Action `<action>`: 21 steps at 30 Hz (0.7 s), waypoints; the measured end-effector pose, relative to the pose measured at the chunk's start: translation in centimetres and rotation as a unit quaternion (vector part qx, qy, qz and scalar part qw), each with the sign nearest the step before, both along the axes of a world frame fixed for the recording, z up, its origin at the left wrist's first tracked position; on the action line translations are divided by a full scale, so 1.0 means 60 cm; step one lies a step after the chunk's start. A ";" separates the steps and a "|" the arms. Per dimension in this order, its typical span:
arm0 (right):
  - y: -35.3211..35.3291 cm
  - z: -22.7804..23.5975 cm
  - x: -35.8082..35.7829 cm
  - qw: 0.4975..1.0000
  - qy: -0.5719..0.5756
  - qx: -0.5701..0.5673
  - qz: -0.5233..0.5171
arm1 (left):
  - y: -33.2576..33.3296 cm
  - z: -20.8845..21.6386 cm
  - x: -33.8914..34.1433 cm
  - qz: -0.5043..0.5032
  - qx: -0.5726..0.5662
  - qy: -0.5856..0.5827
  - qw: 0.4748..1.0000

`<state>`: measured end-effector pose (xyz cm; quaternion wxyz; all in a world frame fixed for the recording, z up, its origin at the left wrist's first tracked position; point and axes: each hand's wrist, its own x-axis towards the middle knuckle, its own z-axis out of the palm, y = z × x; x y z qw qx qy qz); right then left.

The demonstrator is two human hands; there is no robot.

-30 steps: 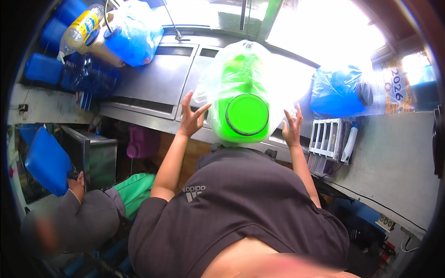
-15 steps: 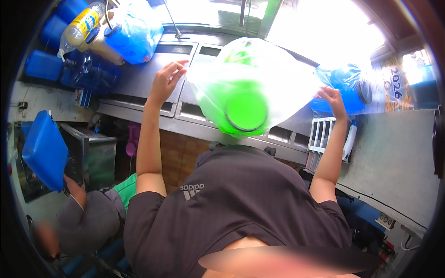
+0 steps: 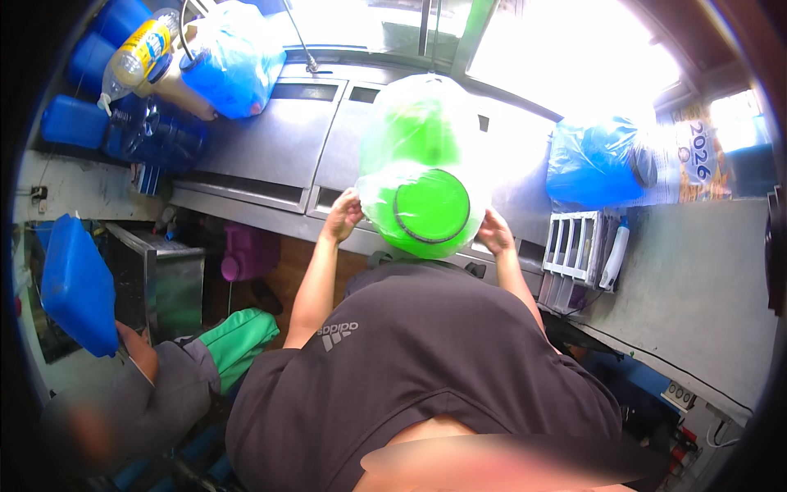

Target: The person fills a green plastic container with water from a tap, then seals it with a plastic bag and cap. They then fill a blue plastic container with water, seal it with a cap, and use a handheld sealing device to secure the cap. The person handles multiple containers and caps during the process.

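In front of my chest a bright green container (image 3: 432, 205) with a round, dark-rimmed lid stands at the near edge of the metal counter (image 3: 250, 156). A clear plastic bag (image 3: 379, 182) lies over it, drawn close around its sides. My left hand (image 3: 343, 215), fingers curled, grips the bag at the container's left side. On the opposite side my right hand (image 3: 495, 232) is closed on the bag too. Some of the fingertips are hidden by plastic and glare.
Blue containers in clear plastic stand on the left (image 3: 234, 70) and right (image 3: 594, 160). A plastic bottle (image 3: 139, 57) lies far left. A white rack (image 3: 574, 246) is at the right. A co-worker (image 3: 176, 385) at lower left holds a blue container (image 3: 80, 283).
Both hands have come down and inward from wide apart. The bag, stretched out sideways before, now hugs the green container. The co-worker's blue container has shifted slightly lower.
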<state>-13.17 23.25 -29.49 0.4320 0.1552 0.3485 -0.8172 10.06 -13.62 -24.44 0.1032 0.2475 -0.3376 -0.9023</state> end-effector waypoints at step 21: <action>-0.295 0.709 -0.085 0.456 0.796 0.272 0.290 | 0.086 0.503 -0.309 -0.284 -0.452 0.110 0.839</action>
